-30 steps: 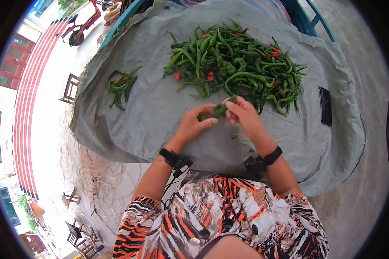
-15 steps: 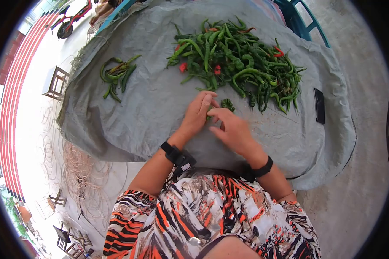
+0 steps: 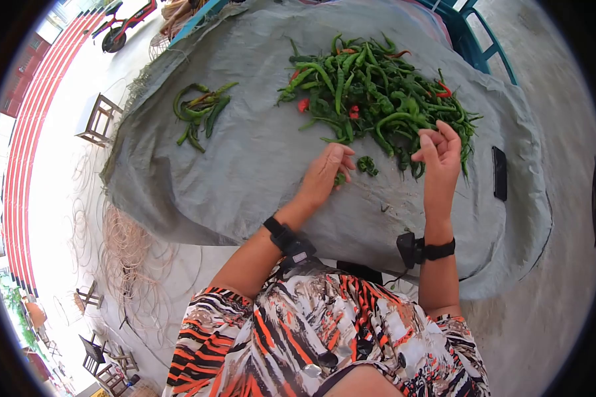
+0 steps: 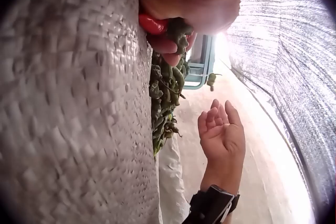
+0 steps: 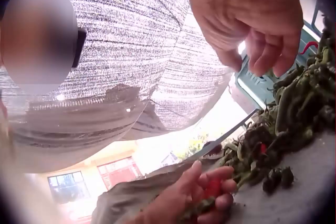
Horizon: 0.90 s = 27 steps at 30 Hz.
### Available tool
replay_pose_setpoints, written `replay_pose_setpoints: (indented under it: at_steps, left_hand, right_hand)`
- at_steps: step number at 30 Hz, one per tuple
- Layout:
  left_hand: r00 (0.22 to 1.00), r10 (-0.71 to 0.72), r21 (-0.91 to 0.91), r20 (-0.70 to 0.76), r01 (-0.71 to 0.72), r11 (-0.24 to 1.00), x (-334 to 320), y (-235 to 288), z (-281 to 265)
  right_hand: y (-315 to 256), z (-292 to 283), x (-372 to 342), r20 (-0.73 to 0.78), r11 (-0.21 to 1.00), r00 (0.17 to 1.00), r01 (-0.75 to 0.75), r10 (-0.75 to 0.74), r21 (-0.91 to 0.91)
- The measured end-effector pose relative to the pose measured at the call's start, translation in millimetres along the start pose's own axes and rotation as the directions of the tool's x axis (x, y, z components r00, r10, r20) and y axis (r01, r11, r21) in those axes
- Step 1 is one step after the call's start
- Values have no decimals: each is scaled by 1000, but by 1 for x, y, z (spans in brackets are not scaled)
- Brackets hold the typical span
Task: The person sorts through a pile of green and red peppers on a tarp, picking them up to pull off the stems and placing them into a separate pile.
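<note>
A large heap of green chili peppers [image 3: 377,86], with a few red ones in it, lies on a grey woven sheet [image 3: 258,152]. Just in front of the heap my left hand [image 3: 322,173] holds a green pepper [image 4: 179,32] in its curled fingers. A red pepper [image 5: 212,188] shows among those fingers too. A small curled green pepper [image 3: 367,165] lies on the sheet to the right of that hand. My right hand [image 3: 440,155] is raised by the heap's right side, fingers loosely bent around nothing. Beyond its fingertips a green pepper [image 4: 211,81] shows in the left wrist view.
A smaller bunch of peppers [image 3: 202,112] lies apart on the sheet's left. Right of the heap is a black phone [image 3: 499,173]. A teal crate [image 3: 487,40] stands behind at the far right. Small wooden stools [image 3: 100,119] and tangled cords [image 3: 129,264] are on the floor at left.
My hands worked close together on a green pepper. Now the right hand has moved away to the right and up, toward the heap's right side, while the left keeps its peppers.
</note>
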<state>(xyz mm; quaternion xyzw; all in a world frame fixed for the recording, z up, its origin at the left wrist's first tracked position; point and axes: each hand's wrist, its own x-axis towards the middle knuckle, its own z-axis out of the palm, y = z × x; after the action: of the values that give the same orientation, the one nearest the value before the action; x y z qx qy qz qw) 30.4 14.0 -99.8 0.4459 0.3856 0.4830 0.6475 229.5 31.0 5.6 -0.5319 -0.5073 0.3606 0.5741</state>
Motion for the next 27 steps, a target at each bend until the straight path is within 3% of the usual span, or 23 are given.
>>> replay_pose_setpoints:
  at_steps: [1,2,4,6,8,11,13,14,16,18,20,22,25,27]
  left_hand:
    - [1000,0,-16,-11,0,1000,0,1,0]
    - [999,-20,-41,-35,19,999,0,0,0]
    - [995,-61,-91,-84,53,994,3,1,0]
    - [969,-187,-256,-161,142,956,7,6,7]
    - [932,-302,-414,-198,200,888,5,18,19]
    - [891,-414,-586,-185,238,775,5,42,38]
    - [874,-467,-642,-138,280,714,2,49,43]
    - [896,-425,-637,-128,254,728,2,44,44]
    - [933,-342,-632,-110,199,749,1,29,45]
    - [949,-312,-532,-30,250,809,2,22,39]
    - [953,-302,-418,-6,272,867,1,19,39]
    - [952,-303,-289,-36,280,915,-3,25,43]
    - [969,-125,157,-212,160,975,-6,31,39]
    - [963,122,570,-239,37,821,-5,26,28]
  right_hand:
    - [-4,-3,4,-92,1000,995,26,-25,4]
    - [12,-11,6,-30,998,998,52,-53,-42]
    - [18,-9,-17,292,933,956,123,-21,-337]
    - [7,6,-46,589,905,808,252,-3,-341]
    - [9,17,-62,657,906,754,292,-22,-305]
    - [30,19,-58,615,879,755,431,-229,-202]
    - [43,13,-55,592,879,764,439,-257,-186]
    - [46,9,-55,580,880,770,439,-266,-179]
    - [49,-1,-57,522,977,852,140,-37,-161]
    - [51,-12,-56,497,982,847,-167,189,-90]
    - [46,-23,-48,520,891,763,-455,383,12]
    - [38,-34,-38,502,887,776,-461,383,36]
    - [26,-50,-17,429,871,820,-472,379,133]
    - [24,-64,5,387,875,855,-442,345,197]
